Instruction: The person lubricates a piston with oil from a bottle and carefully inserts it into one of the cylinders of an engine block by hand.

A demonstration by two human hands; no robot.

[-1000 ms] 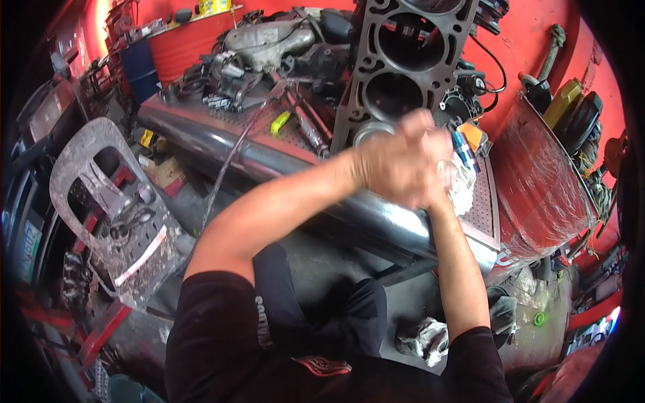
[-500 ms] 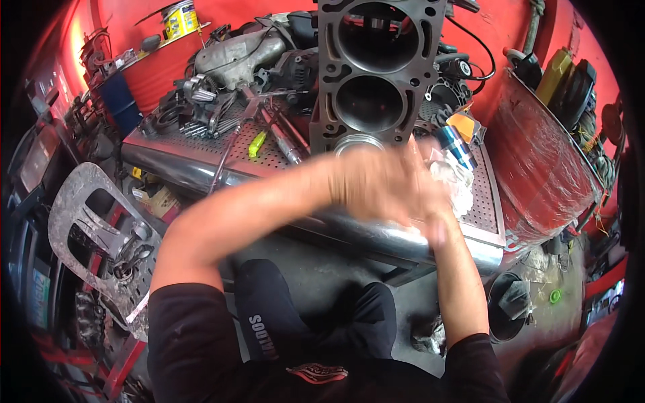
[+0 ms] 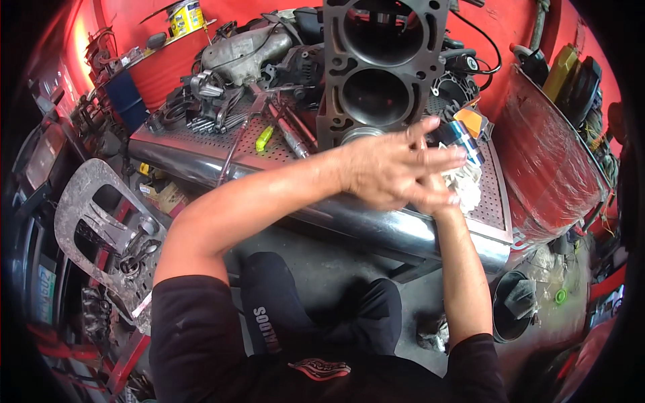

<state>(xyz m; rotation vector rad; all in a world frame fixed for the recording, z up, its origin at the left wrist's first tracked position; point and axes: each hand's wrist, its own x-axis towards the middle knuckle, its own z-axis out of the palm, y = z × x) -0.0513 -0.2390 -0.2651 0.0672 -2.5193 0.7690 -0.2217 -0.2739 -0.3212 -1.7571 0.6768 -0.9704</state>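
Note:
My left hand [image 3: 386, 168] lies across my right hand [image 3: 437, 180] just in front of the metal engine block [image 3: 330, 138]. The fingers of the left hand are spread and point to the right, and I see no tool in them. Most of the right hand is hidden beneath the left, so its fingers cannot be made out. Large round cylinder bores show in the block's top face; my left hand partly covers the nearest one. Close to the right hand lie a crumpled white cloth [image 3: 465, 187] and a shiny blue cylinder [image 3: 463, 141].
A perforated metal bench [image 3: 201, 156] carries a lime-green tool [image 3: 264, 138], metal rods and several engine parts at the left. A plastic-wrapped red drum [image 3: 551, 161] stands right. A grey plastic chair [image 3: 74, 195] holds metal parts at left. A black bucket [image 3: 514, 305] is on the floor.
My hands were smeared by motion over the bench; now they show sharply, with the left hand's fingers spread over the right. The whole view has shifted slightly.

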